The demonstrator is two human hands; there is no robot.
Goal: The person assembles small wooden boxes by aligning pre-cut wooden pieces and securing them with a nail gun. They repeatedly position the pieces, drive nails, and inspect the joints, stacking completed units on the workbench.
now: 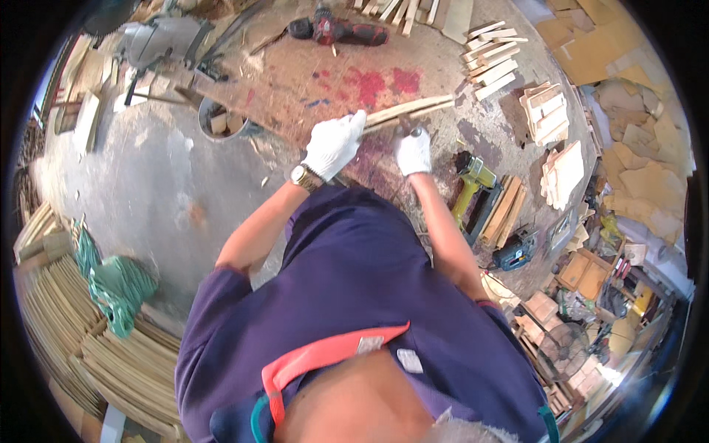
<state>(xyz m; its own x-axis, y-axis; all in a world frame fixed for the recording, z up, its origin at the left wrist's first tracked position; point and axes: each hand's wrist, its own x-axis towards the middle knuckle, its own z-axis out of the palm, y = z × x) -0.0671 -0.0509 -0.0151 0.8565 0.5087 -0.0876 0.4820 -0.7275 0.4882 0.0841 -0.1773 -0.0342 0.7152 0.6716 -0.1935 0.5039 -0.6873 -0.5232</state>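
My left hand point(334, 144), in a white glove and with a watch at the wrist, is closed on the near end of some thin wooden strips point(410, 111). The strips lie side by side and point away to the right. Close beside them, my right hand point(413, 153), also gloved in white, is closed around a hand tool with a dark metal end point(405, 125). Its handle is mostly hidden by the fingers, so its exact kind is unclear. A yellow-green nail gun point(473, 188) lies just right of my right hand.
A red and black cordless drill point(336, 31) lies at the far side. Stacks of cut wood point(493, 60) and a blue jigsaw point(515, 252) are to the right. Leftward stand a bucket with offcuts point(223, 124), a power saw point(159, 40) and a green bag point(118, 288) by bundled slats.
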